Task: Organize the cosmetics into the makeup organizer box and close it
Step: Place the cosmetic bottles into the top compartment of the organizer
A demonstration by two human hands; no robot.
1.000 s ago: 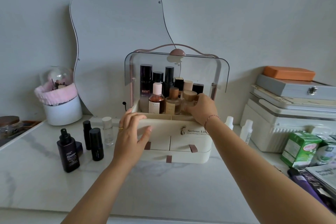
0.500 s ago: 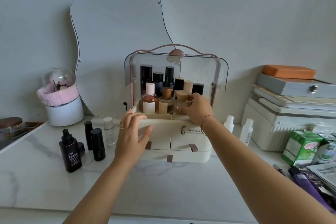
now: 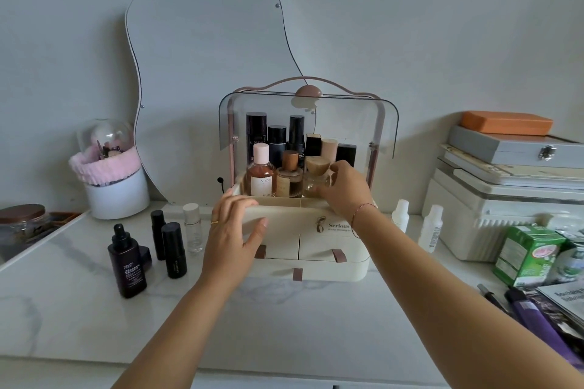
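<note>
Since the earlier frame, the front-row bottles [image 3: 260, 180] have shifted left. Our right hand [image 3: 344, 189] holds the round-capped bottle [image 3: 317, 175] inside the makeup organizer box [image 3: 316, 230], which sits at the back edge of the counter [image 3: 284, 319]. Our left hand [image 3: 230, 230] grips the box's front-left corner. Crowding could topple the neighbouring brown-capped bottle [image 3: 289, 178].

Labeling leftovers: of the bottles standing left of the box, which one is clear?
The small white-capped bottle, the one closest to the box. The others standing there are black.
</note>
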